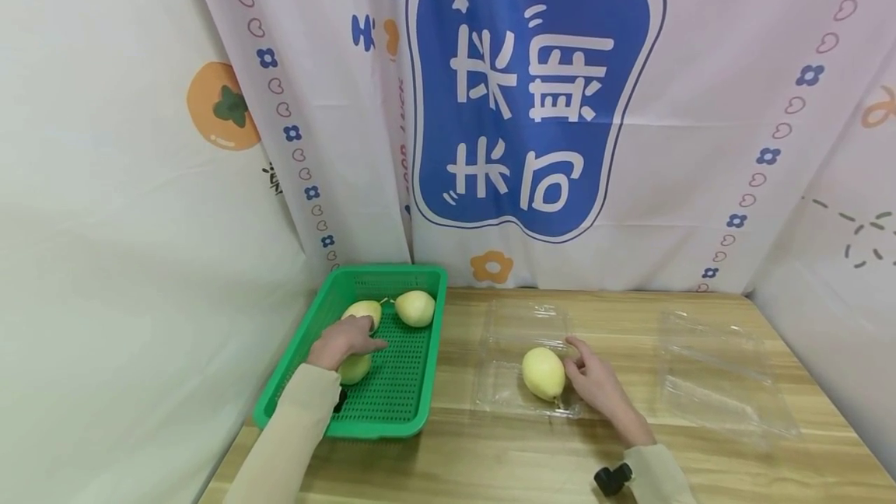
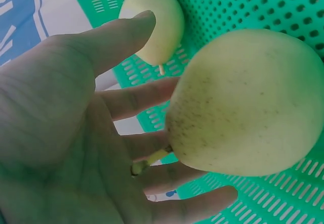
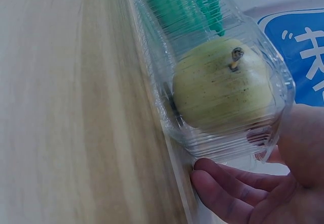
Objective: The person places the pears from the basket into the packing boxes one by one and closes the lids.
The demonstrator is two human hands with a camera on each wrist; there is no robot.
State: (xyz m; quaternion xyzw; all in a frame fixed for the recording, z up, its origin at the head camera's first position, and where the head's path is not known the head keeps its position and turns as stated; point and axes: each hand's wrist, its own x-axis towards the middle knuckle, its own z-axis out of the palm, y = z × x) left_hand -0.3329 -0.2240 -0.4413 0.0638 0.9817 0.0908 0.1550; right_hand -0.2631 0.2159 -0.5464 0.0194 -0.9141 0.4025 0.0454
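Observation:
My left hand (image 1: 348, 339) reaches down into a green plastic basket (image 1: 442, 309), with fingers spread around a pale yellow-green pear (image 2: 248, 102). That pear hides some fingertips, and its stem points toward the palm. In the left wrist view, the thumb overlaps another pear (image 2: 162, 32). My right hand (image 1: 598, 383) holds the right side of an open clear plastic box (image 1: 498, 379), fingertips at its edge and one digit showing through the plastic. Inside the box lies one pear (image 1: 543, 373), right beside the hand, its stem (image 3: 236, 57) visible in the right wrist view.
A second clear plastic box (image 1: 724, 379) stands open at the right of the wooden table (image 1: 490, 465). Another pear (image 1: 415, 308) lies at the back right of the basket. A printed cloth (image 1: 532, 99) hangs behind the table, with white cloth walls on either side.

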